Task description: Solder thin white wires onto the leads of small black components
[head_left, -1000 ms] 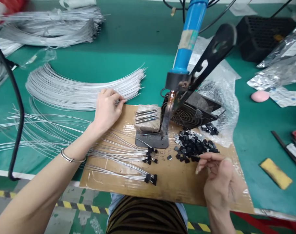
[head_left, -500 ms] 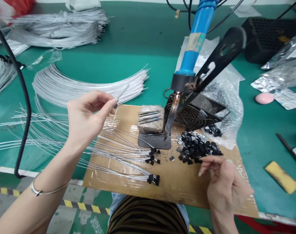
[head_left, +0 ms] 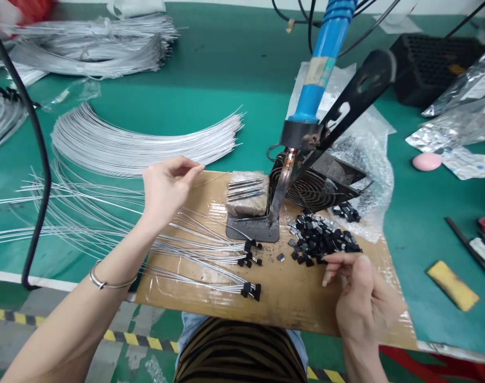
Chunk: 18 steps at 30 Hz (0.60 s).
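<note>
My left hand (head_left: 166, 189) is pinched on a thin white wire (head_left: 215, 180), whose end sticks out to the right past the fingertips. Behind it fans a thick bundle of white wires (head_left: 142, 141). My right hand (head_left: 362, 298) holds nothing that I can see; its fingers are apart, with the index fingertip at the near edge of a pile of small black connectors (head_left: 320, 236). Between the hands, wires with black connectors on their ends (head_left: 250, 290) lie in groups on a brown cardboard sheet (head_left: 210, 306).
A blue-handled soldering iron (head_left: 312, 96) points down in a black stand (head_left: 346, 101), beside a block with metal sticks (head_left: 246, 194) and a round-grilled fan (head_left: 310, 186). Bubble wrap (head_left: 370, 165) and a yellow sponge (head_left: 453, 285) lie right. A black cable (head_left: 37, 133) hangs left.
My left hand has moved right and slightly down with the wire, towards the block. My right hand stays by the connector pile, its index fingertip still at the near edge.
</note>
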Motion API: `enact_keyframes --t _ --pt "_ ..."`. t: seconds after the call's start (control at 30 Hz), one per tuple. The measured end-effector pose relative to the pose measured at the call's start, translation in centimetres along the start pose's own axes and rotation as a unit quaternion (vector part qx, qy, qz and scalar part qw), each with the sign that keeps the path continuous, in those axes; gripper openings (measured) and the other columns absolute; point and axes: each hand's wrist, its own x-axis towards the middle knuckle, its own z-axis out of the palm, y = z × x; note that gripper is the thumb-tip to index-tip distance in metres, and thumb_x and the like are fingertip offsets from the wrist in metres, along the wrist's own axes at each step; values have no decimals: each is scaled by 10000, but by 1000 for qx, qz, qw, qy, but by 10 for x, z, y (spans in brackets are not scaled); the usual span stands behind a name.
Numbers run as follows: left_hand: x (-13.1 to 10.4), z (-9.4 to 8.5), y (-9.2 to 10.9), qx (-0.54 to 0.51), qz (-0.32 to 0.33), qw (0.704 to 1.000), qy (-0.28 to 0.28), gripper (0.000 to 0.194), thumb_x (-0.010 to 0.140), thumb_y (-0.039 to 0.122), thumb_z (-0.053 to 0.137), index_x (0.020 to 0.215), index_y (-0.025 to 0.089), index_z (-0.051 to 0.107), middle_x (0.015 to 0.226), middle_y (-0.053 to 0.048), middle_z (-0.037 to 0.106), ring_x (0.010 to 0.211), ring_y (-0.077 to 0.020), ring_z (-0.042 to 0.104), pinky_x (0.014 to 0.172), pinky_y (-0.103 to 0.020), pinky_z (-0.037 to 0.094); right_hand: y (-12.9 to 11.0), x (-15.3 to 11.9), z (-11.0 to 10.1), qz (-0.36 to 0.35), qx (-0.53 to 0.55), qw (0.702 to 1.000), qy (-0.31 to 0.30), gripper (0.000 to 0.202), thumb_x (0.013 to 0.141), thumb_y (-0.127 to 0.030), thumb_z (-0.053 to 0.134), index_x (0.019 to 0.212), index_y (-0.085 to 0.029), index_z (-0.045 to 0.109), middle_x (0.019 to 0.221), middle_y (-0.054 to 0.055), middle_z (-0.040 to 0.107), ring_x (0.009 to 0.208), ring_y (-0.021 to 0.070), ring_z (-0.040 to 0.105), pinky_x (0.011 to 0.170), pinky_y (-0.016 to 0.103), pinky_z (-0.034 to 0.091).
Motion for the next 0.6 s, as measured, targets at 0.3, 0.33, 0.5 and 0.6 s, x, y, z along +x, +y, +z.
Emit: enact_keyframes --t 0.3,0.33,0.5,0.6 --pt "-12 -41 29 18 -6 999 -26 138 832 316 777 779 188 777 676 -13 703 611 -132 547 604 -296 429 -3 0 -2 25 29 999 -3 436 1085 -429 517 839 -168 766 696 24 641 587 160 592 561 321 450" --pt "-15 -50 34 9 -9 998 -65 154 805 326 798 731 193 776 636 -9 694 593 -134 554 580 -290 424 -4 0 -1 19 37 999 -5 425 1079 -416 533 825 -170 768 682 24 641 580 160 593 550 318 447" --pt "-34 -67 44 -125 -73 910 -389 176 804 347 803 669 240 769 556 -7 603 486 -121 457 433 -252 330 -23 -4 7 21 82 993 -86 367 1061 -343 574 794 -189 773 616 -6 609 501 125 543 472 278 380" --pt "-51 -57 46 -156 -90 886 -428 183 847 325 760 676 260 762 536 1 569 467 -122 433 417 -250 314 -39 -6 18 22 82 977 -196 362 1073 -312 551 801 -200 763 656 -11 606 541 118 543 521 281 385"
